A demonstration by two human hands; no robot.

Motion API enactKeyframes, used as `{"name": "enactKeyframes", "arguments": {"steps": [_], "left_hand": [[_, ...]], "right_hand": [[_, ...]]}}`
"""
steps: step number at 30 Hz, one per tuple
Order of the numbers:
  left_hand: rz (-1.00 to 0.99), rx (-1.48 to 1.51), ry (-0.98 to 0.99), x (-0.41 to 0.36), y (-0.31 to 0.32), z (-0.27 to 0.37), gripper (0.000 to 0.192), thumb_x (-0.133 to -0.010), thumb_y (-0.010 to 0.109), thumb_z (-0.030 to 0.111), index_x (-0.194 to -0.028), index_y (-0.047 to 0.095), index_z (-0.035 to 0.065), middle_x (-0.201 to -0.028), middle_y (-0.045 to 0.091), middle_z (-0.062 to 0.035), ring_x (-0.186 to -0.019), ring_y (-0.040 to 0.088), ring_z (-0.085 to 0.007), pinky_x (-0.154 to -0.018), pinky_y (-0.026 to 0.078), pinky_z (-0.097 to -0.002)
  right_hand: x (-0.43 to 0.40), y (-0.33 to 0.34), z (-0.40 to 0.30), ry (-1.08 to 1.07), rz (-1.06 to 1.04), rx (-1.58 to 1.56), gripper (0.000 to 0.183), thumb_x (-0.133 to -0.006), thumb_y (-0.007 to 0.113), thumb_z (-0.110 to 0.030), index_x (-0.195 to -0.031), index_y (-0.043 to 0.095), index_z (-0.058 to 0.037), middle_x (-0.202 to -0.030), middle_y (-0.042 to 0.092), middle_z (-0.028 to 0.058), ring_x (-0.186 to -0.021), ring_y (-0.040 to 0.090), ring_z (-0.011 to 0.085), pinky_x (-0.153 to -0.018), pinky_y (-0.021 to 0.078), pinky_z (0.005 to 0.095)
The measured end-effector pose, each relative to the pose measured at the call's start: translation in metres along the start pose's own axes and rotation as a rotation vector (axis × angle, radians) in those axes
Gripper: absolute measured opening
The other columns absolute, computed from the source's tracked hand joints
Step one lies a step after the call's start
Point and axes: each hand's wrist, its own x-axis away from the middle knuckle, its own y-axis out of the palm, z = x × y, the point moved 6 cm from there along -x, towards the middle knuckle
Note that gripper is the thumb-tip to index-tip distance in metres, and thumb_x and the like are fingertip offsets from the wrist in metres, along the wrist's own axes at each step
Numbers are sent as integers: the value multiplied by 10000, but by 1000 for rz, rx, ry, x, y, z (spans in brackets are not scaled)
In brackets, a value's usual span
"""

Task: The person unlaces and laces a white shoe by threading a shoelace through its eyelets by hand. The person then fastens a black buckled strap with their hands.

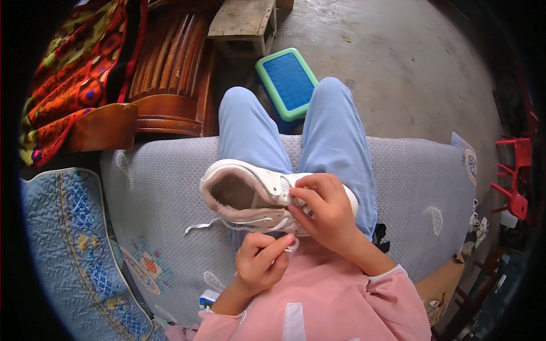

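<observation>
A white sneaker (245, 179) with a pinkish lining lies sideways across my lap, its opening to the left and its toe to the right. One loose end of its white shoelace (200, 227) trails left past the shoe's side. My left hand (264, 260) is below the shoe, thumb and fingers pinched on a looped part of the lace. From the right, my right hand (326, 209) reaches over the lacing area, with its fingertips at the eyelets and tongue; whether they grip a lace there cannot be told.
I sit on a grey patterned cushion (409, 170). Beyond my knees stand a blue and green plastic stool (290, 83) and a wooden stool (243, 19). Carved wooden furniture (166, 106) is at the left, a blue quilted mat (76, 226) below it. Red chairs (514, 179) and a cardboard box (439, 285) are at the right.
</observation>
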Motion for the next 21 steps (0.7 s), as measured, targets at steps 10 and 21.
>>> {"name": "enactKeyframes", "arguments": {"steps": [10, 21], "left_hand": [[-22, -286, 50, -24, 15, 0, 314, -637, 598, -24, -950, 582, -9, -751, 480, -67, -610, 485, -179, -506, 407, -274], [-53, -387, -44, -39, 30, -17, 163, -680, 597, 37, -842, 589, 23, -689, 472, -57, -588, 490, -188, -490, 409, -291]], "right_hand": [[-1, -1, 6, -6, 34, 23, 204, -625, 611, -30, -816, 552, 8, -772, 546, 109, -660, 530, 255, -578, 437, 331], [-4, 0, 26, 218, -16, -162, 78, -698, 557, -10, -774, 542, 0, -711, 543, 106, -644, 529, 249, -561, 422, 322]]}}
